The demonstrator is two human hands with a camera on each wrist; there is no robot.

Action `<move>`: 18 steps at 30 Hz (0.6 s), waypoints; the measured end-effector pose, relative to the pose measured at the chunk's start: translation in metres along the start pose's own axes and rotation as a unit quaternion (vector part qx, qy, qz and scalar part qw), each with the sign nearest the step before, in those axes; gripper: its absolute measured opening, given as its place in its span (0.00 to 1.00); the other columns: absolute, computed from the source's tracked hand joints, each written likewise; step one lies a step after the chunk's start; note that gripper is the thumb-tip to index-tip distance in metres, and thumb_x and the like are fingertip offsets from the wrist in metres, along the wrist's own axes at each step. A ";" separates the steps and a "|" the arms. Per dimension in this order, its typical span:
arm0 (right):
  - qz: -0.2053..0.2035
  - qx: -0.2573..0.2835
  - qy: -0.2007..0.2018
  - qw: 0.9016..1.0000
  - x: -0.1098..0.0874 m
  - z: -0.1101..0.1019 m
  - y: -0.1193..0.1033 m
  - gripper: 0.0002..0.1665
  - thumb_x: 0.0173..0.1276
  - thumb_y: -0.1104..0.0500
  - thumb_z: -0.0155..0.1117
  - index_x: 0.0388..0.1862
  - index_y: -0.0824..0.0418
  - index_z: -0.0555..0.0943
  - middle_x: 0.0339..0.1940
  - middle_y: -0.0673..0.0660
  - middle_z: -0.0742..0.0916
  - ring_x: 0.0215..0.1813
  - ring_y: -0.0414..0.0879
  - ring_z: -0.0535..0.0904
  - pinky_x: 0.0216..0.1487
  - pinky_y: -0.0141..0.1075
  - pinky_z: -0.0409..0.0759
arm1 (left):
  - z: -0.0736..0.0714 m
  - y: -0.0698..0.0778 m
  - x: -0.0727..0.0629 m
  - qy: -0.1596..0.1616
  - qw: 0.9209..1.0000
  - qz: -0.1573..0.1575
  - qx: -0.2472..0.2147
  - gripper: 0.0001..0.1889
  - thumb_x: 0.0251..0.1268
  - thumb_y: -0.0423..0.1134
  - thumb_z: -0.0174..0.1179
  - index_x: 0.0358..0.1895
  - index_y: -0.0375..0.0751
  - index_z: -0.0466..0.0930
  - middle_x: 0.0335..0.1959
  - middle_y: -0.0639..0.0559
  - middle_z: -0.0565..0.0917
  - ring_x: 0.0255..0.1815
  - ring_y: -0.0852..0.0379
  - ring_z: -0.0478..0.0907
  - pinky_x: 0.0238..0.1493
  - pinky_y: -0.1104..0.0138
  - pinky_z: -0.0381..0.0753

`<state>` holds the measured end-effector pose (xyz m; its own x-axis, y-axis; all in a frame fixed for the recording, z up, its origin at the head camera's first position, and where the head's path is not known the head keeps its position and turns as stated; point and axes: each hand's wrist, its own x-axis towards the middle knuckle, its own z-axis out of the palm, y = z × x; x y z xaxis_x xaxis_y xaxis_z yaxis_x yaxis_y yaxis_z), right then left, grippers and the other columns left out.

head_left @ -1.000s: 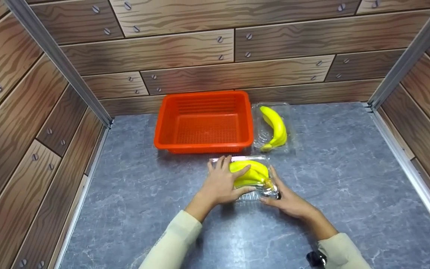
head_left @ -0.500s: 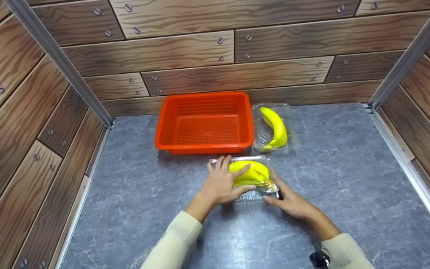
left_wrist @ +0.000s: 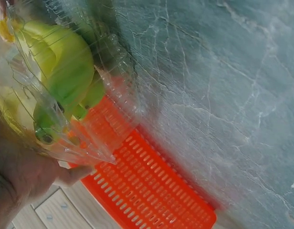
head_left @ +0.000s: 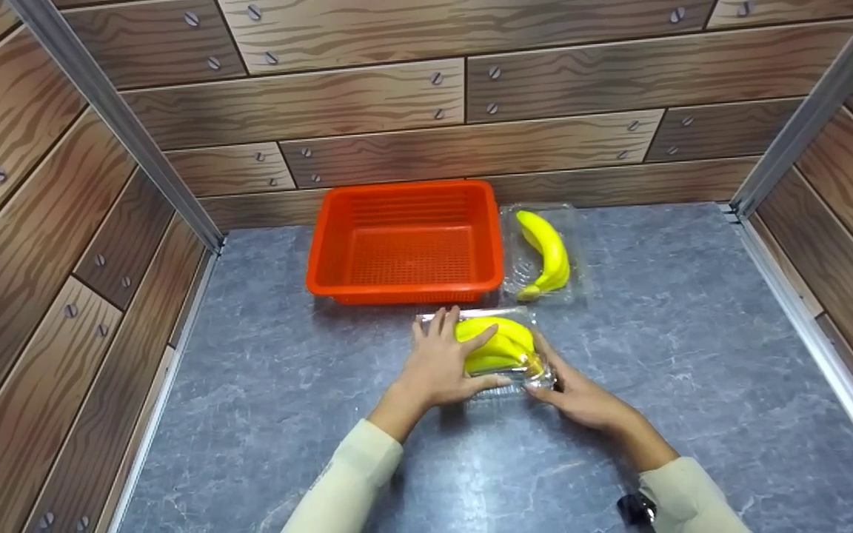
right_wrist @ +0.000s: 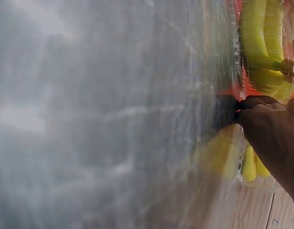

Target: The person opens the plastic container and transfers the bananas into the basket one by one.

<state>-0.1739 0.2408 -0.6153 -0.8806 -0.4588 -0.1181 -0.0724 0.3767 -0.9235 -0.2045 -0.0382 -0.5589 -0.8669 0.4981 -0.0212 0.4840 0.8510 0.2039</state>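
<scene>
Resting left hand (head_left: 437,363), fingers spread, on left end of clear container (head_left: 497,391) | pinching its right end with right hand (head_left: 578,397) | having banana bunch (head_left: 512,344) lying left-to-right between both, stem (head_left: 534,364) nearer right | working at table (head_left: 263,370), just in front of red basket (head_left: 404,289)

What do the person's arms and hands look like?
The left sleeve and right sleeve are pale cream. The left hand and right hand wear no gloves. A small black thing shows by the right sleeve; I can't tell what it is.
</scene>
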 end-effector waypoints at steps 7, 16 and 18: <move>0.011 -0.006 0.001 1.000 -0.003 -0.001 0.000 0.60 0.79 0.48 0.66 0.91 0.50 0.35 0.92 0.61 0.42 0.90 0.70 0.40 0.86 0.69 0.37 | 0.002 -0.004 -0.005 0.009 1.000 0.012 0.002 0.48 0.60 0.87 0.50 0.84 0.76 0.57 0.88 0.32 0.56 0.88 0.31 0.56 0.79 0.24 0.58; 0.003 -0.010 0.001 1.000 -0.003 -0.002 -0.001 0.61 0.78 0.49 0.67 0.91 0.54 0.35 0.92 0.62 0.41 0.90 0.71 0.39 0.86 0.69 0.36 | 0.008 -0.018 -0.011 0.027 0.999 0.038 -0.027 0.49 0.61 0.84 0.54 0.84 0.72 0.58 0.90 0.37 0.47 0.91 0.35 0.48 0.80 0.24 0.55; 0.003 0.002 -0.004 1.000 -0.001 -0.002 -0.001 0.61 0.78 0.51 0.66 0.91 0.53 0.34 0.92 0.61 0.41 0.90 0.69 0.39 0.87 0.66 0.37 | 0.009 -0.023 -0.013 0.030 0.998 0.047 -0.041 0.50 0.61 0.83 0.57 0.85 0.70 0.58 0.91 0.40 0.44 0.92 0.36 0.45 0.83 0.28 0.53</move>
<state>-0.1742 0.2427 -0.6138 -0.8774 -0.4625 -0.1274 -0.0644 0.3766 -0.9241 -0.2035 -0.0628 -0.5718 -0.8250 0.5620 0.0596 0.5541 0.7835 0.2812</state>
